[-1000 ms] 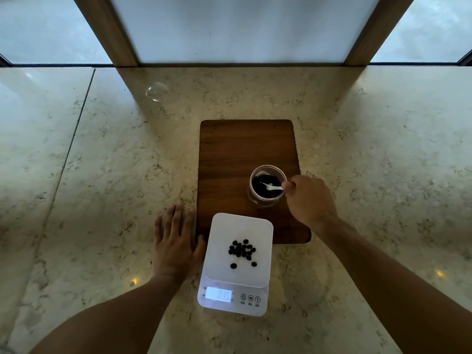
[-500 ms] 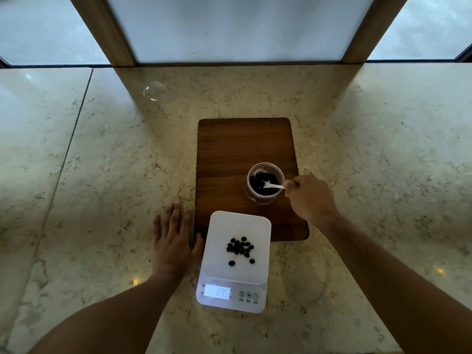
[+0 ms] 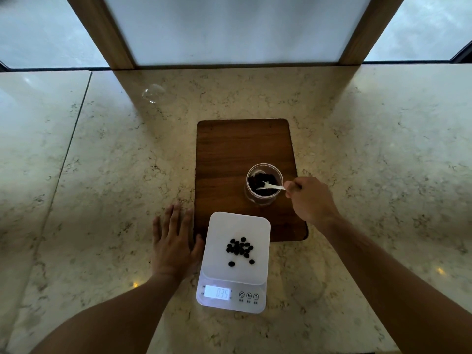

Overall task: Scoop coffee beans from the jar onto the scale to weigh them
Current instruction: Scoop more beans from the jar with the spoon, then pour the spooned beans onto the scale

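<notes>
A clear glass jar (image 3: 264,198) with dark coffee beans stands on a wooden board (image 3: 242,146). My right hand (image 3: 309,200) pinches the handle of a small white spoon (image 3: 271,186) whose bowl is down inside the jar on the beans. In front of the board sits a white digital scale (image 3: 237,226) with a small pile of coffee beans (image 3: 240,249) on its platform; its lit display reads 035. My left hand (image 3: 173,244) lies flat on the counter just left of the scale, fingers spread, holding nothing.
The marble counter (image 3: 102,187) stretches wide on both sides. A clear glass lid or dome (image 3: 153,93) lies at the back left. A wood-framed window panel (image 3: 229,29) borders the counter's far edge.
The spoon's tip has shifted slightly inside the jar as my right hand moved a little. The left hand, the scale and its reading stay the same.
</notes>
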`<state>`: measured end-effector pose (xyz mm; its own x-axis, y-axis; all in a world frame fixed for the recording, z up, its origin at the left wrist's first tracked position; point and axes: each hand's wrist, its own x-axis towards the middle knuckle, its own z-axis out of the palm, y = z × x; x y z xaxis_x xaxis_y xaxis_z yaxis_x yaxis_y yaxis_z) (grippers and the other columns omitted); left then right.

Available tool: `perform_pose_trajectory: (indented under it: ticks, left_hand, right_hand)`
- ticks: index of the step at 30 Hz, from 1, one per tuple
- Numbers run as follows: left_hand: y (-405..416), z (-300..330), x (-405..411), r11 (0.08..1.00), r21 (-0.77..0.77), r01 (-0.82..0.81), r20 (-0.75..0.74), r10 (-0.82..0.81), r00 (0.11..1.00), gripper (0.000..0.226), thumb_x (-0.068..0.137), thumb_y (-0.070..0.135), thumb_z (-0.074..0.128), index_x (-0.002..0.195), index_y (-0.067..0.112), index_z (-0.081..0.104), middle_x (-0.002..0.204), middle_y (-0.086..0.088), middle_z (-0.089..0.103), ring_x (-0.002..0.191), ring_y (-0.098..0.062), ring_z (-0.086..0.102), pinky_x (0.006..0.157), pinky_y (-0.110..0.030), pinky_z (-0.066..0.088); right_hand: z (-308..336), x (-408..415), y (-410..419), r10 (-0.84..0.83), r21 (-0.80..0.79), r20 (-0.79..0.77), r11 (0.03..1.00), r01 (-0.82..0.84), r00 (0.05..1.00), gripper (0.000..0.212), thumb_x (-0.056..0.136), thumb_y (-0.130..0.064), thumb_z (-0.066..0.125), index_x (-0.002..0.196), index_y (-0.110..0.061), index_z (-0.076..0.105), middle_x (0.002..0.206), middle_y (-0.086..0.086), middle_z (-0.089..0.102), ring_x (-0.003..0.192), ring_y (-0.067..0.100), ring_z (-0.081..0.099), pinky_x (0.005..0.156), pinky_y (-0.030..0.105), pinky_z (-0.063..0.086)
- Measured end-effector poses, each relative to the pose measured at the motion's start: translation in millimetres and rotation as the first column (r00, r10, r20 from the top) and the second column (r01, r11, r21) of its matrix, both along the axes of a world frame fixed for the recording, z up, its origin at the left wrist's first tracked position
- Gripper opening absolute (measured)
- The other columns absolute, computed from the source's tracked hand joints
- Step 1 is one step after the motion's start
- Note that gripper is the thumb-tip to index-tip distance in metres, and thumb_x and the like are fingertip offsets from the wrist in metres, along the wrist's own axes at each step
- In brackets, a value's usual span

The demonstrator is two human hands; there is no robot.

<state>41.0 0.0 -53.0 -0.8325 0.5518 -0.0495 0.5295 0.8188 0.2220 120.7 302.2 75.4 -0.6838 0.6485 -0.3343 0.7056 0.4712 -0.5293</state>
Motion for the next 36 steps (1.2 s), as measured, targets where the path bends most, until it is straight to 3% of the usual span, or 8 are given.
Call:
perform_pose_trajectory:
  ticks: [8, 23, 32, 36]
  left_hand:
    - [0.3, 2.4, 0.3, 1.0, -0.001, 0.01, -0.001, -0.01, 1.0, 0.073, 0.092, 0.05, 0.032, 0.156, 0.016, 0.026, 0.165, -0.015, 0.017, 0.154, -0.028, 0.003, 0.122, -0.057, 0.008]
    - [0.8, 1.1, -0.4, 0.999, 0.036, 0.009, -0.024, -0.008, 1.0, 0.071, 0.091, 0.048, 0.035, 0.154, 0.015, 0.032, 0.163, -0.016, 0.024, 0.153, -0.029, 0.009, 0.122, -0.057, 0.01]
    - [0.7, 2.2, 0.0, 1.0, 0.022, 0.001, -0.019, 0.0, 1.0, 0.071, 0.091, 0.05, 0.033, 0.154, 0.017, 0.031, 0.164, -0.015, 0.023, 0.154, -0.029, 0.009, 0.122, -0.055, 0.008]
    - [0.2, 1.9, 0.4, 1.0, 0.015, 0.0, -0.012, 0.001, 1.0, 0.072, 0.091, 0.05, 0.033, 0.154, 0.016, 0.031, 0.164, -0.015, 0.022, 0.154, -0.029, 0.009, 0.123, -0.055, 0.006]
  right_hand:
    - [-3.3, 7.4, 3.7, -0.055, -0.084, -0.043, 0.995, 0.051, 0.998, 0.037, 0.098, -0.032, 0.049, 0.072, -0.012, 0.066, 0.058, 0.002, 0.056, 0.051, 0.018, 0.049, 0.05, 0.03, 0.037]
    - [3.4, 26.3, -2.6, -0.011, -0.121, -0.14, 0.993, -0.006, 0.99, 0.036, 0.098, -0.033, 0.05, 0.07, -0.016, 0.065, 0.056, 0.003, 0.054, 0.046, 0.013, 0.043, 0.047, 0.028, 0.034]
    - [-8.8, 62.3, -32.5, 0.033, -0.193, -0.11, 0.98, -0.054, 0.993, 0.035, 0.097, -0.033, 0.051, 0.069, -0.019, 0.064, 0.051, -0.006, 0.048, 0.042, 0.0, 0.046, 0.049, 0.022, 0.029]
    - [-25.0, 79.2, -48.5, 0.042, -0.233, -0.068, 0.971, -0.057, 0.997, 0.035, 0.097, -0.03, 0.052, 0.064, -0.019, 0.058, 0.049, -0.005, 0.043, 0.041, 0.004, 0.04, 0.046, 0.021, 0.028]
